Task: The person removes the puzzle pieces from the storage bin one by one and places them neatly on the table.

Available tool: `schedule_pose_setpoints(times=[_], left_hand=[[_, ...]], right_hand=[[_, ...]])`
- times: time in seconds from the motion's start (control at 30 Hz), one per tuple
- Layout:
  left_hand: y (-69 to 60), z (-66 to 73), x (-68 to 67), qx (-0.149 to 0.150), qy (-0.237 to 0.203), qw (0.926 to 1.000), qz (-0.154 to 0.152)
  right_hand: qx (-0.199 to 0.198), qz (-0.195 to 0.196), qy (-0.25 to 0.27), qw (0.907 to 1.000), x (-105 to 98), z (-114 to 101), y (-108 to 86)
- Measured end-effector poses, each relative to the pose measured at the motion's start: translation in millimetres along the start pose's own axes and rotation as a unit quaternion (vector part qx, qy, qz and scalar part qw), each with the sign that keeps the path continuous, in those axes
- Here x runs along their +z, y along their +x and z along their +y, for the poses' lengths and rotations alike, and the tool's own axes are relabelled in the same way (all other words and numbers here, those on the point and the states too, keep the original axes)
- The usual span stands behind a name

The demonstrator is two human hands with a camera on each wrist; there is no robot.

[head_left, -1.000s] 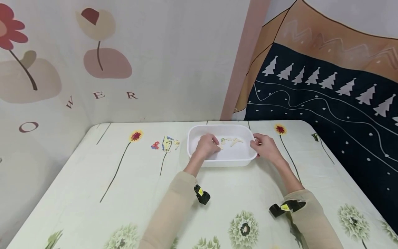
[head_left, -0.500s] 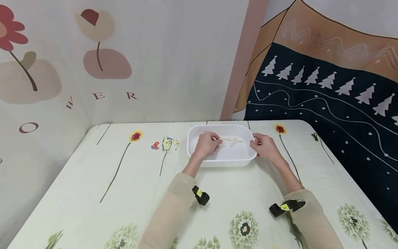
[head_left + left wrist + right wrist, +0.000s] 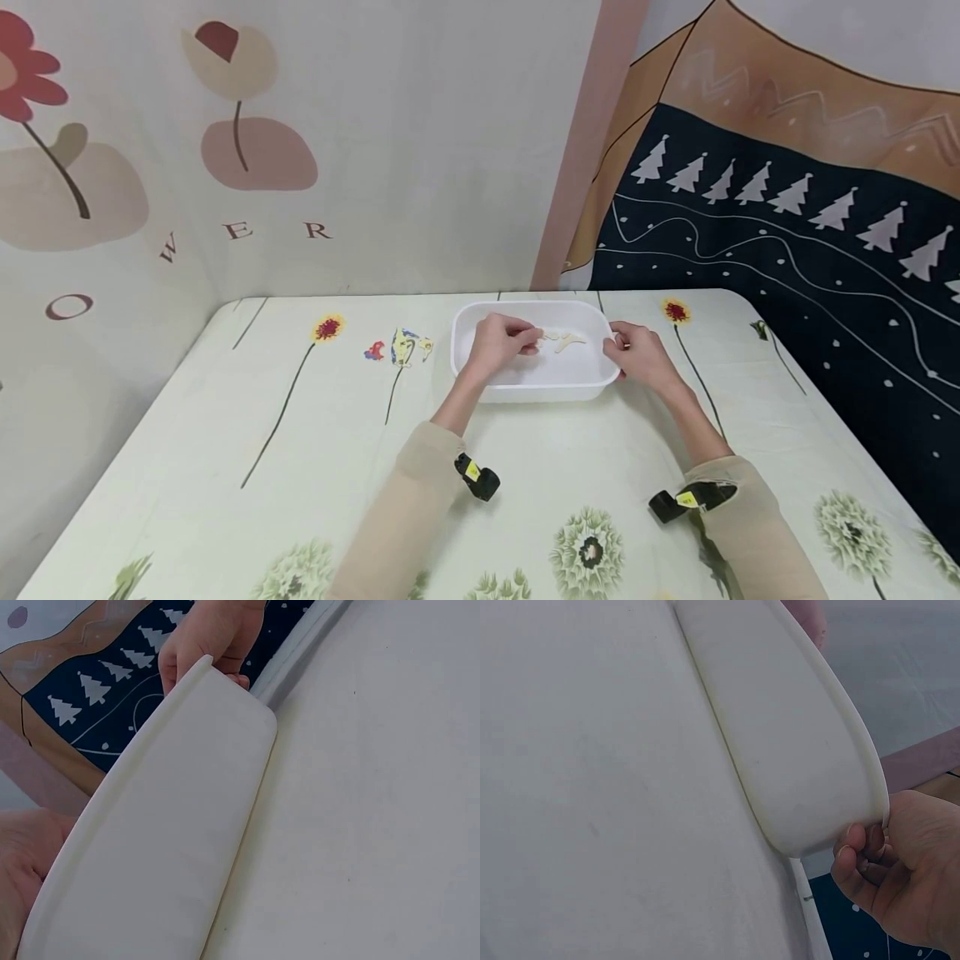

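A white plastic tray (image 3: pixel 551 393) stands on the table near its far edge. My left hand (image 3: pixel 498 342) reaches into it from the left, thumb and fingertips together at a small pale flat piece that they mostly hide. Just right of those fingertips, thin cream-coloured flat pieces (image 3: pixel 572 341) lie on the tray floor. My right hand (image 3: pixel 641 354) grips the tray's right end, its fingers curled under the rim in the right wrist view. The left wrist view shows the tray's outer wall (image 3: pixel 165 802), with part of my left hand (image 3: pixel 26 874) beyond the rim.
Left of the tray, small flat pieces with yellow and blue patterns (image 3: pixel 405 346) lie close together beside a red and blue one (image 3: pixel 374 350). The flower-print tablecloth (image 3: pixel 337 450) covers the table. Hanging cloth backdrops (image 3: pixel 420 167) rise behind the far edge.
My left hand has shifted slightly up and right inside the tray, and its fingers now cover a greenish piece that showed earlier. The right hand and tray have stayed put.
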State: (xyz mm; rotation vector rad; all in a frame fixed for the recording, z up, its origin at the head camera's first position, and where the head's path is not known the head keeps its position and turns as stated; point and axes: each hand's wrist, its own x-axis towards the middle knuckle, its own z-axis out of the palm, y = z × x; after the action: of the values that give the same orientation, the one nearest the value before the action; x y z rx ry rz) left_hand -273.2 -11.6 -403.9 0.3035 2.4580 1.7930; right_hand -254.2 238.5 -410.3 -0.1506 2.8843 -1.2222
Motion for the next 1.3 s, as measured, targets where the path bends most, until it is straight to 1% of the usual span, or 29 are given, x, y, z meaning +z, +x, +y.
schedule_pose_setpoints(times=[0.07,0.27,0.5,0.67,0.87,1.03,1.3], left_hand=[[-0.8,0.9,-0.7,0.006,-0.008,0.9999,0.005],[-4.9,4.2,-6.4,0.022,-0.037,0.9986,0.032],[-11.3,7.2,-19.6,0.023,-0.077,0.9954,0.052],[-17.3,7.3,-33.7,0.016,-0.087,0.9943,0.058],[-22.9,4.9,-52.6,0.013,-0.087,0.9932,0.076],[-28.4,-0.2,-69.0,0.018,-0.081,0.993,0.085],[-35.2,-11.9,-96.0,0.003,-0.071,0.9918,0.106]], right_hand=[[0.0,-0.001,0.0,1.0,0,0,-0.1],[0.003,0.001,0.0,1.0,0,1,0.1],[-0.001,0.001,0.001,1.0,0,1,0.4],[-0.001,0.0,0.005,1.0,0,1,0.7],[-0.01,0.005,0.006,0.9999,0,1,0.2],[-0.012,0.007,0.007,0.9999,0,1,-0.3],[-0.006,0.005,0.01,0.9999,0,2,0.5]])
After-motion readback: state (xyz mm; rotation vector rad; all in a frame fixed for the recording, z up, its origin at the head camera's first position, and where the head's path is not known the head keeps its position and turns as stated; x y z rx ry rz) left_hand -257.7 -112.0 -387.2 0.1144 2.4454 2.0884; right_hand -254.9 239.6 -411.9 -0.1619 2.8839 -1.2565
